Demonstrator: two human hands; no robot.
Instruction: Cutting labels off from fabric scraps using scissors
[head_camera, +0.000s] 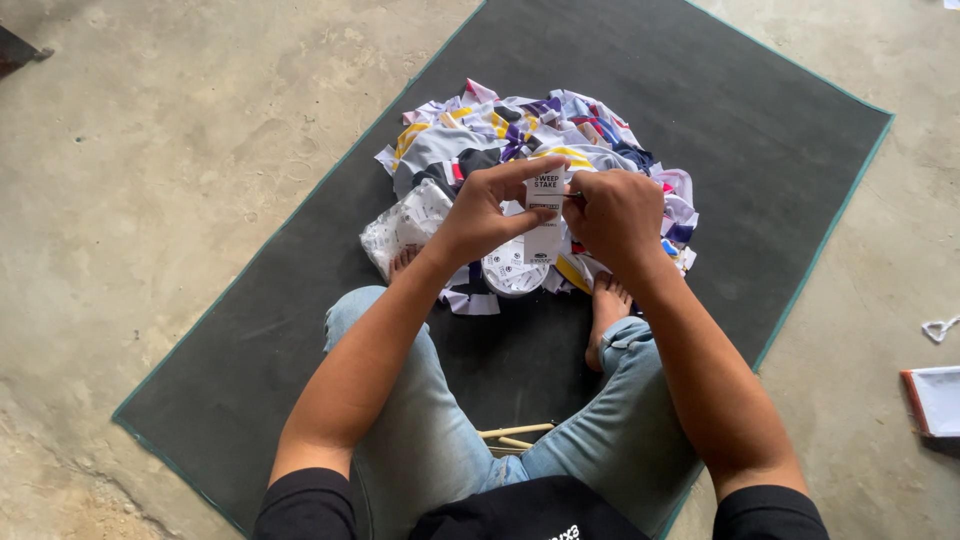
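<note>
A white rectangular tag (546, 215) with dark print is held upright between both hands, above the garment pile (520, 150). Left hand (480, 215) pinches its left edge; right hand (615, 215) is clenched on a thin tool at its right edge. Dark mat (700, 120) lies beneath; a white, red-edged packet (935, 400) sits far right on the floor.

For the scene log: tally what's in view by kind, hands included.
Hands: 2, left hand, right hand
White tag: 1
Heap of cloth pieces: 1
Dark mat: 1
Bare feet: 2
Total: 7
</note>
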